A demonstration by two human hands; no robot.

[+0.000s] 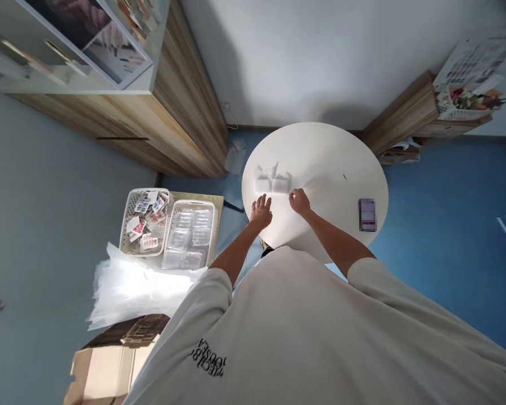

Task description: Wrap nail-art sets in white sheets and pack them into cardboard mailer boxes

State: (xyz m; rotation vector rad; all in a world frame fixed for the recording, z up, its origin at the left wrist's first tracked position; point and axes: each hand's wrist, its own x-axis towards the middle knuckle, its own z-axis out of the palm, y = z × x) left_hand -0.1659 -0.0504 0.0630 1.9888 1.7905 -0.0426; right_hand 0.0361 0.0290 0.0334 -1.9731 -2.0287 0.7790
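Two small white packets, a left one (pixel 262 185) and a right one (pixel 281 185), lie side by side on the round white table (pixel 324 149). Each looks wrapped in thin translucent foam or bag material, with loose ends sticking up behind. My left hand (pixel 261 212) is just in front of the left packet, palm down with fingers spread and a ring on one finger. Close to the right packet's near right corner, my right hand (pixel 299 201) is curled closed. Whatever its fingers may hold is hidden.
A phone-like rectangle (pixel 367 215), blurred out, and a small dark item (pixel 344 177) lie on the table's right. At left stand a basket of carded nail sets (pixel 147 222), a basket of clear plastic boxes (pixel 189 236), white sheets or bags (pixel 139 287) and a cardboard box (pixel 105 371).
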